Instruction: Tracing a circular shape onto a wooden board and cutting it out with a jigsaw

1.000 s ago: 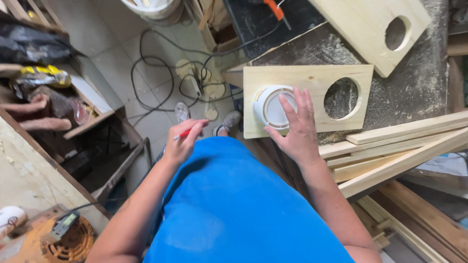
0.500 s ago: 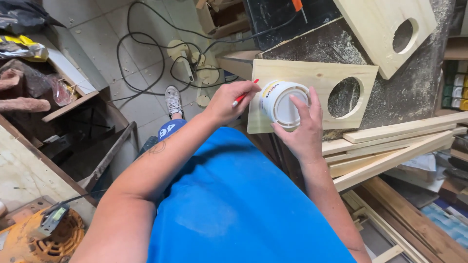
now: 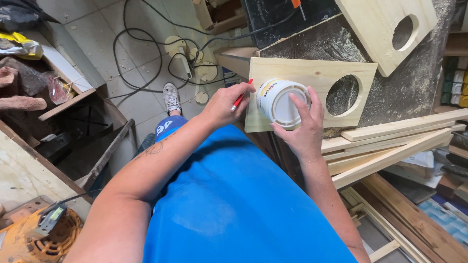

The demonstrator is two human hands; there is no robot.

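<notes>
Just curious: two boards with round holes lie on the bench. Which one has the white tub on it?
The nearer board, under the white tub and both hands; the farther board lies bare at the top.

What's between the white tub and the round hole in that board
In the head view, only bare pale wood of the board separates the white tub from the round hole; nothing else lies there.
</notes>
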